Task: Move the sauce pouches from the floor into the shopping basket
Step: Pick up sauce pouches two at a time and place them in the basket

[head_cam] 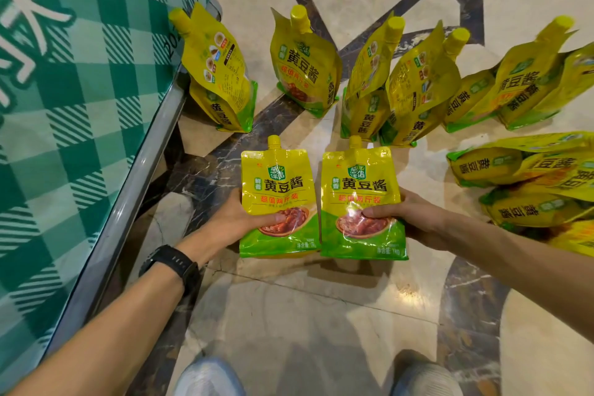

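The left hand (238, 219) grips the left pouch (276, 183) low down, thumb across its front. The right hand (408, 215) grips the right pouch (360, 183) likewise. Both are held upright above the floor (305, 315), so this looks like the carrying step. Other pouches (302, 64) stand or lie beyond. The basket is out of view; the next move calls for finding it.

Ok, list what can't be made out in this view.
Head view: no shopping basket shows in frame.
The lying pouches are cut off by the right edge; their count is unknowable.
Fingers of the left hand and right hand hide behind the left pouch and right pouch; only thumbs show.
Back-label print on the leftmost standing pouch is too small.
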`<state>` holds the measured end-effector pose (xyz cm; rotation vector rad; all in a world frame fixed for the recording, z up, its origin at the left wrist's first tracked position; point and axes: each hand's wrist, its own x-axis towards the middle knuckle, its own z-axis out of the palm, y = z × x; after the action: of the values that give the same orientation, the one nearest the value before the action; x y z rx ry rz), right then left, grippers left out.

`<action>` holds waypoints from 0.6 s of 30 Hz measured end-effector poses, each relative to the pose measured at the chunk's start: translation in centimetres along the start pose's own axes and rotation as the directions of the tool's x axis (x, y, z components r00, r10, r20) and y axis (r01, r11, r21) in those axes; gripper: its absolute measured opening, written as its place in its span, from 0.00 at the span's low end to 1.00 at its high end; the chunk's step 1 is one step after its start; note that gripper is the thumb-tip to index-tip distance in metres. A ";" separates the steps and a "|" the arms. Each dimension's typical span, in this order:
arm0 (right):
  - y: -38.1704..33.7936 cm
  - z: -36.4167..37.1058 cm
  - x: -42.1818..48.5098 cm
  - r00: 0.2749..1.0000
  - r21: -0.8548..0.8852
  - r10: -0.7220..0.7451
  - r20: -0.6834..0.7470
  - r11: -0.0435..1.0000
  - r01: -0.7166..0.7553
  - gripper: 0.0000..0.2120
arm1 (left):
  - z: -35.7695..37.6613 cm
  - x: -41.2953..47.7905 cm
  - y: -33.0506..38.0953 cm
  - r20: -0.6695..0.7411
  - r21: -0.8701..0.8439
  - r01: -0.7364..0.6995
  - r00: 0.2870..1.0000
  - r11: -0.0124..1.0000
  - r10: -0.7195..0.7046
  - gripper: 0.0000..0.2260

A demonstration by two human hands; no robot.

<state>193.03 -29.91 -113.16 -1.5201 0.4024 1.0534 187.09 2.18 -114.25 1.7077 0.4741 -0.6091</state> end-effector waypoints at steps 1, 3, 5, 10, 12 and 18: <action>0.0 -0.1 -0.2 1.000 -0.007 0.009 0.022 1.000 -0.009 0.34 | 0.0 -0.1 0.0 -0.011 -0.002 0.017 1.000 1.000 -0.017 0.45; 0.2 -0.1 -0.6 0.998 -0.028 0.018 0.057 0.999 -0.016 0.32 | 0.1 -0.3 0.1 -0.040 0.001 0.055 0.998 0.998 -0.055 0.53; 0.7 0.3 -0.8 0.997 -0.028 0.023 0.079 0.999 -0.020 0.32 | 0.3 -0.7 0.1 -0.053 -0.005 0.090 0.995 0.996 -0.090 0.58; 1.7 1.3 -1.0 0.999 0.074 -0.003 0.040 0.997 0.000 0.30 | 1.1 -1.7 -0.6 -0.044 -0.153 0.094 0.994 0.984 -0.102 0.55; 1.5 1.4 -1.0 0.999 0.085 -0.013 0.044 0.996 0.009 0.29 | 1.5 -1.8 -0.9 -0.079 -0.196 0.100 0.990 0.975 -0.117 0.52; 1.2 2.0 -0.9 0.997 0.053 -0.053 0.055 0.997 0.050 0.30 | 1.5 -1.2 -0.7 -0.102 -0.220 0.132 0.982 0.966 -0.158 0.49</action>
<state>190.90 -28.70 -113.01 -1.4449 0.3465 1.0355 185.47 0.89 -114.28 1.5190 0.7288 -0.5427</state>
